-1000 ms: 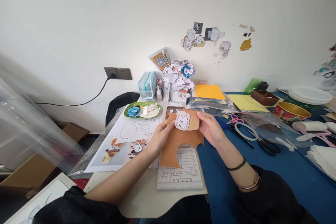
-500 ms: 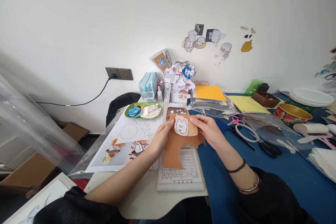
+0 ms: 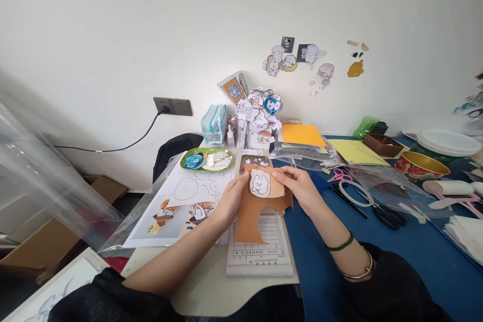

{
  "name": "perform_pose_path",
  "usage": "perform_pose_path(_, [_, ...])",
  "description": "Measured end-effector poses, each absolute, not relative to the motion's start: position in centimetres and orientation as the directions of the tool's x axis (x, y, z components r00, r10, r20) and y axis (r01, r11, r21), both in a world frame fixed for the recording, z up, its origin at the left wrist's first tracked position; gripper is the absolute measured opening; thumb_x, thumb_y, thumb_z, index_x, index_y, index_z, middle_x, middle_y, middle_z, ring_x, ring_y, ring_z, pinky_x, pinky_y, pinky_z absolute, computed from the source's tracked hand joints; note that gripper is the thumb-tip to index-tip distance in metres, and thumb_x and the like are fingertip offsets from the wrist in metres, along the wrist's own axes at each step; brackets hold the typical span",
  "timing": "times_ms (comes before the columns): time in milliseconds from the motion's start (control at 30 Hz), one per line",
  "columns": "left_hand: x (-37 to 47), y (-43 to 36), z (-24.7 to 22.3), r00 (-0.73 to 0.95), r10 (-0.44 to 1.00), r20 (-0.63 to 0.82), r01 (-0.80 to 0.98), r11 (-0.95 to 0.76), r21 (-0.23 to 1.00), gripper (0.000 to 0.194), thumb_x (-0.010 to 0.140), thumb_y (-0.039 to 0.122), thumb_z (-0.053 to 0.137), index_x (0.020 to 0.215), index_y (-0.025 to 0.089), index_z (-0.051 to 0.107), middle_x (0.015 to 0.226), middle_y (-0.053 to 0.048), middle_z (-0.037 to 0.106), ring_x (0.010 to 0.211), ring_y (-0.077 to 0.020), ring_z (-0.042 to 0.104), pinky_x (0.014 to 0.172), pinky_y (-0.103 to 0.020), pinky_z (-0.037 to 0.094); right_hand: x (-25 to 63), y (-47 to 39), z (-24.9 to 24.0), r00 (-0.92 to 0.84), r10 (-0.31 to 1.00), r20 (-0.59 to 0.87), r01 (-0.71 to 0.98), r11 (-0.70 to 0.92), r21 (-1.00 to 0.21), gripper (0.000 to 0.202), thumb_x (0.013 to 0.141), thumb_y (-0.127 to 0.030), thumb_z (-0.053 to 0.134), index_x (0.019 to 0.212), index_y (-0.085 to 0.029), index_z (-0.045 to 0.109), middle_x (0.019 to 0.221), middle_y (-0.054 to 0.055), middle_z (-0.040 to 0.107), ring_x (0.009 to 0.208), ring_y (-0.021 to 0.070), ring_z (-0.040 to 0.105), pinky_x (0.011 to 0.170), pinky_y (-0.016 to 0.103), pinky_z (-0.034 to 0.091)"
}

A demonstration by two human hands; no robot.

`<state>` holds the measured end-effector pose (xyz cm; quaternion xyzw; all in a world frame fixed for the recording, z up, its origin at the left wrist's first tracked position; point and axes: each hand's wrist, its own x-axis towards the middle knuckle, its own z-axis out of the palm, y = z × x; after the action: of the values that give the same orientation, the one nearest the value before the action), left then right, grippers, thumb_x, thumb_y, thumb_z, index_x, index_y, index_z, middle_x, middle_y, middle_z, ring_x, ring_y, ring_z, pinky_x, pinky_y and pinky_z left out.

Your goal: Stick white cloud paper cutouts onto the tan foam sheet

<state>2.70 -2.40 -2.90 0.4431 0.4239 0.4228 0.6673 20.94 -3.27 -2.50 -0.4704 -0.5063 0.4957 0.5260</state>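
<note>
Between both hands, an orange-brown paper [image 3: 247, 224] with cut, curved edges hangs over a printed form pad [image 3: 260, 259]. On top of it lies a paper cutout [image 3: 260, 183] of a white cartoon animal on a light orange piece. My left hand [image 3: 234, 196] pinches the left edge of the papers, thumb on top. At the right edge, my right hand [image 3: 298, 186] holds them with its thumb beside the cutout. Behind the papers is a brown-framed tray [image 3: 254, 159] with small white pieces, partly covered.
A green tray [image 3: 184, 165] with blue and white scraps stands at left, near drawings under plastic [image 3: 151, 221]. At right lie pink scissors [image 3: 340, 175], black scissors [image 3: 388, 215], a white tape ring [image 3: 354, 192] and a gold-rimmed bowl [image 3: 422, 166].
The light orange piece with the animal has shifted slightly between my fingers, and its outline sits flatter on the brown paper. The view has moved a little.
</note>
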Motion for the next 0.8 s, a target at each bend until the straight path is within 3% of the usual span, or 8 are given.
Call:
perform_pose_path(300, [2.5, -2.8, -2.7, 0.387, 0.908, -0.161, -0.255, 0.273, 0.928, 0.044, 0.082, 0.053, 0.054, 0.108, 0.020, 0.065, 0.114, -0.009, 0.068, 0.108, -0.0293, 0.061, 0.090, -0.037, 0.048, 22.6, -2.9, -1.8, 0.155, 0.986, 0.059, -0.227, 0.094, -0.969, 0.029, 0.063, -0.047, 0.077, 0.072, -0.021, 0.068, 0.068, 0.001, 0.064, 0.060, 0.0156, 0.054, 0.053, 0.028, 0.042])
perform_pose_path(433, [2.4, -2.7, -2.7, 0.387, 0.908, -0.160, -0.269, 0.277, 0.922, 0.045, 0.083, 0.052, 0.053, 0.114, 0.020, 0.063, 0.119, -0.009, 0.066, 0.110, -0.0295, 0.060, 0.091, -0.037, 0.048, 22.7, -3.0, -1.8, 0.108, 0.993, 0.054, -0.217, 0.076, -0.973, 0.028, 0.064, -0.047, 0.076, 0.072, -0.021, 0.069, 0.068, 0.002, 0.064, 0.057, 0.0154, 0.053, 0.051, 0.029, 0.042])
perform_pose_path(567, [2.6, -2.7, -2.6, 0.381, 0.914, -0.141, -0.291, 0.264, 0.920, 0.045, 0.083, 0.050, 0.054, 0.114, 0.020, 0.062, 0.121, -0.009, 0.065, 0.111, -0.0287, 0.059, 0.092, -0.038, 0.048, 22.2, -3.1, -2.2, 0.140, 0.984, 0.112, -0.150, 0.133, -0.980, 0.026, 0.065, -0.048, 0.075, 0.069, -0.022, 0.069, 0.074, 0.003, 0.067, 0.073, 0.0213, 0.059, 0.064, 0.033, 0.046])
perform_pose_path(633, [2.6, -2.7, -2.6, 0.404, 0.907, -0.120, -0.293, 0.253, 0.922, 0.043, 0.083, 0.050, 0.054, 0.114, 0.021, 0.063, 0.120, -0.008, 0.065, 0.110, -0.0282, 0.060, 0.091, -0.037, 0.048, 22.1, -3.1, -2.4, 0.151, 0.974, 0.170, -0.097, 0.186, -0.978, 0.026, 0.067, -0.047, 0.074, 0.065, -0.022, 0.068, 0.087, 0.004, 0.067, 0.088, 0.0245, 0.058, 0.074, 0.035, 0.046])
perform_pose_path(800, [2.7, -2.8, -2.8, 0.443, 0.885, -0.144, -0.250, 0.276, 0.928, 0.046, 0.083, 0.052, 0.054, 0.117, 0.021, 0.062, 0.119, -0.009, 0.066, 0.110, -0.0289, 0.059, 0.091, -0.038, 0.047, 22.2, -3.0, -2.5, 0.078, 0.975, 0.206, 0.022, 0.205, -0.978, 0.028, 0.072, -0.046, 0.071, 0.058, -0.022, 0.066, 0.123, 0.005, 0.056, 0.121, 0.0285, 0.044, 0.093, 0.038, 0.040])
